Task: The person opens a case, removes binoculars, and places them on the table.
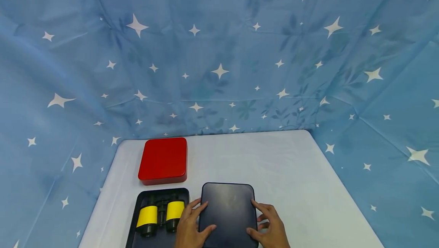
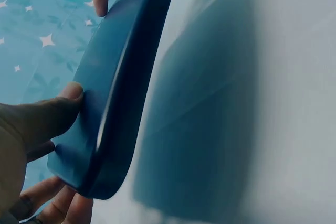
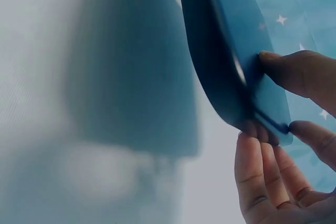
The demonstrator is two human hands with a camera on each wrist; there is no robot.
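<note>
Both hands hold a dark tin lid [image 1: 228,213] with rounded corners, raised above the white table; its shadow falls on the cloth in both wrist views. My left hand [image 1: 191,227] grips the lid's left side, thumb on the top face and fingers around the edge. On the opposite side my right hand [image 1: 271,225] pinches it, its thumb [image 3: 299,72] on the face and several fingertips at the edge and underneath. Left of the lid, black and yellow binoculars [image 1: 147,216] lie in an open black tin [image 1: 134,217], partly behind my left hand.
A red square tin [image 1: 164,158], its top closed, sits behind the black tin at the table's back left. White cloth covers the table [image 1: 308,187]. A blue curtain [image 1: 219,50] with white stars surrounds the back and sides.
</note>
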